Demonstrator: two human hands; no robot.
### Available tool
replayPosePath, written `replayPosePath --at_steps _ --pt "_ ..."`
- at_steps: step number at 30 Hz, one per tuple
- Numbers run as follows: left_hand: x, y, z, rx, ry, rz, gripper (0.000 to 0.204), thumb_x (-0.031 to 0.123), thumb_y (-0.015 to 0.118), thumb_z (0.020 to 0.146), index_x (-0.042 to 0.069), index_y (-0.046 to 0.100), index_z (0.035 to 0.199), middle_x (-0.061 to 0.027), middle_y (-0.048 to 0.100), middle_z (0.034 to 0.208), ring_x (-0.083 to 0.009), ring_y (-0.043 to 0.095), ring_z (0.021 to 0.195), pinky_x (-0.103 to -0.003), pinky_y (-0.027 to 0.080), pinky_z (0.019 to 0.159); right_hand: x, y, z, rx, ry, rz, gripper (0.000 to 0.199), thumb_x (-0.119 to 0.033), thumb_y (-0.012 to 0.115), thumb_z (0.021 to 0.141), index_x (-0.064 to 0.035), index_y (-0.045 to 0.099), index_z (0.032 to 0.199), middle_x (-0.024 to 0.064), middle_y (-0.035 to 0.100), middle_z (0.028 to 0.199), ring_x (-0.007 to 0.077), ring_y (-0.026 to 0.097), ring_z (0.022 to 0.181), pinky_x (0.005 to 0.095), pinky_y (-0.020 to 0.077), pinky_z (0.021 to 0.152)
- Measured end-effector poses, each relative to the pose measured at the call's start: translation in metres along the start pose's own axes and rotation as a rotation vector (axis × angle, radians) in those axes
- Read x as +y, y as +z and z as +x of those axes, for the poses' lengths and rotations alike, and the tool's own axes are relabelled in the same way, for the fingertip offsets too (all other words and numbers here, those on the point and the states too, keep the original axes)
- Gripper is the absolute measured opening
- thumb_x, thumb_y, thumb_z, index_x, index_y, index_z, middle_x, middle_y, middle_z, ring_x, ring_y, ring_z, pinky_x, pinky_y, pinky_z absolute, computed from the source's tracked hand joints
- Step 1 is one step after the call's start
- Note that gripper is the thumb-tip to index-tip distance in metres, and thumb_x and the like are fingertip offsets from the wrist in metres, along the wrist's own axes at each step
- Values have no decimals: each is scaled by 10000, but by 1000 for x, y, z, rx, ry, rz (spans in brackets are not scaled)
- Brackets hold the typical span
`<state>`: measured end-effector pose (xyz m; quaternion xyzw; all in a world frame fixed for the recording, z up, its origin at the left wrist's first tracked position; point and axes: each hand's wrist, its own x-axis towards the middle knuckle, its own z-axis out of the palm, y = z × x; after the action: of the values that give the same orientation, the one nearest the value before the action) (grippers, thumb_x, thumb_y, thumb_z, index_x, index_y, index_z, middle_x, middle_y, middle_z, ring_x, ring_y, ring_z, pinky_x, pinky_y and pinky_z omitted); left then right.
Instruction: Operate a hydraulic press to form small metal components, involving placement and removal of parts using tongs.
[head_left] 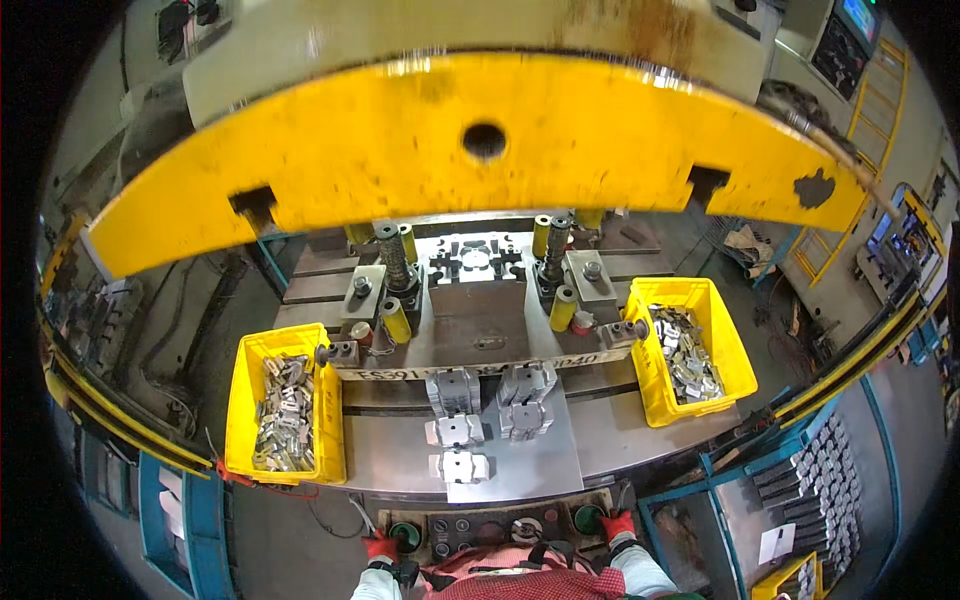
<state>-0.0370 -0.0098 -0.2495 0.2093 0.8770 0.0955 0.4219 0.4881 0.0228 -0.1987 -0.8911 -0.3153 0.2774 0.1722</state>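
At the lower edge, my left hand [380, 546] in a red glove is at the left end of a control panel [465, 528]. It touches or nearly touches a green round button housing [405, 536]. My right hand [619, 526], also red-gloved, is beside the matching green housing [590, 519] at the right end. The fingers of both hands are too small and partly hidden to read. Beyond the panel, several silver stamped metal parts stand in stacks on the press table, such as a near part [459, 467] and a taller stack [527, 384].
A yellow press ram [380, 140] spans overhead above a die [478, 310] with guide posts. Yellow bins of small metal pieces flank it, a left bin [334, 420] and a right bin [735, 350]. A blue-framed rack [890, 440] holding rows of parts stands at the right.
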Motion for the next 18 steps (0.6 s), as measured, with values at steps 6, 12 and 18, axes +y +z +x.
replayPosePath --at_steps 6,12,18 --pt "-3 6 3 99 51 -295 1067 429 729 498 5 127 1271 -177 356 1223 -252 408 1082 -309 384 843 2 0 2 -87 64 40 874 -407 715 510 43 330 1154 233 478 1078 336 458 1014 356 392 824" --pt "-13 5 34 111 75 31 1004 362 760 490 2 193 1235 -144 439 1132 -251 457 1012 -303 402 812 -3 -1 2 -120 63 133 857 -396 726 502 45 343 1129 235 490 1057 325 475 998 352 409 795" --pt "-29 1 24 197 305 47 766 444 657 579 65 334 1161 -116 494 948 -224 499 821 -317 421 684 0 0 6 -109 28 193 711 -343 727 542 37 405 1050 190 542 967 289 527 904 349 433 736"
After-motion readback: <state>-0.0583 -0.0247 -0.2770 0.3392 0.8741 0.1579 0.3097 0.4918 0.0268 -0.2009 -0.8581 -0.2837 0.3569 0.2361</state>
